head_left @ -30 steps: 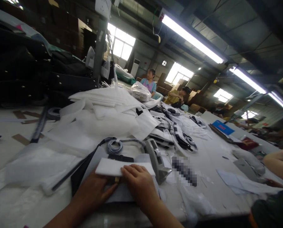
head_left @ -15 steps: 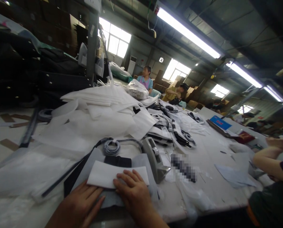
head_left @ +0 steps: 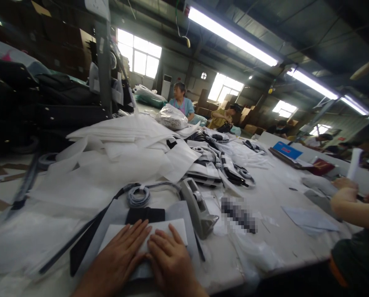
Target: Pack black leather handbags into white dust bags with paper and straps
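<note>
A white foam sheet (head_left: 178, 232), folded into a strip, lies under both palms. My left hand (head_left: 122, 251) rests flat on its left part, fingers stretched out. Beside it my right hand (head_left: 170, 255) presses on the right part, its fingers extended and slightly spread. Under the foam is a grey sheet (head_left: 180, 210) with a black fabric piece (head_left: 145, 215) showing at its upper edge. A coiled grey cord (head_left: 138, 196) sits just beyond, joined to a dark strap (head_left: 94, 225) running down left. To the right stands a grey tape dispenser (head_left: 199, 212).
Stacked white foam sheets (head_left: 119, 144) cover the table's left and middle. Bundled black-and-white straps (head_left: 204, 169) lie further right, and a blue box (head_left: 286, 150) is near the far edge. At right, a co-worker's arm (head_left: 348, 202) holds a white roll.
My left hand has moved from the foam's near left edge onto its top, beside my right hand. The co-worker's arm at right now shows a raised white roll. The view has shifted slightly.
</note>
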Demonstrator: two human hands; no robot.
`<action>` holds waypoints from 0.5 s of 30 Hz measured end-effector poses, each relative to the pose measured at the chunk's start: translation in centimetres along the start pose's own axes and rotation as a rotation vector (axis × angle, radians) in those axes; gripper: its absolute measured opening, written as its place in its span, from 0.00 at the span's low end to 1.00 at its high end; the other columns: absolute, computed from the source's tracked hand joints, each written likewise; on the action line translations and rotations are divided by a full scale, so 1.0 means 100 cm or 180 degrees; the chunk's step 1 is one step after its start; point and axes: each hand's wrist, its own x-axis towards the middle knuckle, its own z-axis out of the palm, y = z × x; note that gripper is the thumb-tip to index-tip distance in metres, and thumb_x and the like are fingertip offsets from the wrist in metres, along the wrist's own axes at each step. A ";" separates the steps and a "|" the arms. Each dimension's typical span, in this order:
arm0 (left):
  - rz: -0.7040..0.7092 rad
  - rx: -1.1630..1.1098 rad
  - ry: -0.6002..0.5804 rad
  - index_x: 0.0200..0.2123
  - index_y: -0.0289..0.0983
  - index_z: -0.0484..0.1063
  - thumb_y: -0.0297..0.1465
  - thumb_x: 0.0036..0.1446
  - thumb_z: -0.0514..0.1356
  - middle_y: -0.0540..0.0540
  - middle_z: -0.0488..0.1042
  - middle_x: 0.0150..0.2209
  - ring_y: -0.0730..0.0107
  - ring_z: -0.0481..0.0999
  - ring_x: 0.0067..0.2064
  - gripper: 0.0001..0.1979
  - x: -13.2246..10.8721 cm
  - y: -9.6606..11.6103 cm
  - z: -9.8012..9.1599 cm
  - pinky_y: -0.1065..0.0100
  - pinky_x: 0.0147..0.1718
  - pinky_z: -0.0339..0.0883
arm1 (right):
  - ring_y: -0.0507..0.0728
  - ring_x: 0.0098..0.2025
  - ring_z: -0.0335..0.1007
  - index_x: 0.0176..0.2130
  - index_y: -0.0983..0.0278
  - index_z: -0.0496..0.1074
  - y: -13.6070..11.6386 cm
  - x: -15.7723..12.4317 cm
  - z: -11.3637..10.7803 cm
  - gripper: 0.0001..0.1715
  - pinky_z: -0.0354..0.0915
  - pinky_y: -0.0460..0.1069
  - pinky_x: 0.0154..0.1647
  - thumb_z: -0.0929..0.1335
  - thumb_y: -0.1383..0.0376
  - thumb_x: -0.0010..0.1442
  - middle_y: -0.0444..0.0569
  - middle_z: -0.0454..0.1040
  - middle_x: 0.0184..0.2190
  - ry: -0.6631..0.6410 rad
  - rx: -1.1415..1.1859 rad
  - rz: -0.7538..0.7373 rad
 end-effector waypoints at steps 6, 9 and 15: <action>0.0277 0.0172 -0.0065 0.70 0.48 0.53 0.51 0.64 0.57 0.44 0.60 0.69 0.57 0.68 0.64 0.36 -0.001 0.001 -0.017 0.63 0.59 0.63 | 0.70 0.69 0.56 0.70 0.61 0.54 0.018 -0.033 -0.003 0.46 0.53 0.67 0.70 0.68 0.44 0.63 0.51 0.59 0.69 -0.0208 -0.0414 -0.0012; 0.0449 0.0352 0.0007 0.70 0.46 0.55 0.54 0.62 0.56 0.43 0.60 0.69 0.55 0.67 0.65 0.37 0.007 0.007 -0.019 0.62 0.62 0.58 | 0.69 0.70 0.52 0.72 0.61 0.50 0.023 -0.045 0.007 0.49 0.51 0.66 0.71 0.67 0.44 0.63 0.51 0.54 0.71 -0.0326 -0.0448 0.0010; 0.0378 0.0108 0.0177 0.72 0.45 0.47 0.44 0.67 0.52 0.47 0.70 0.64 0.61 0.72 0.61 0.34 -0.010 0.009 0.016 0.63 0.66 0.51 | 0.70 0.71 0.49 0.72 0.66 0.48 0.021 -0.048 0.013 0.48 0.50 0.69 0.70 0.65 0.46 0.66 0.54 0.53 0.71 -0.0410 -0.0440 0.0103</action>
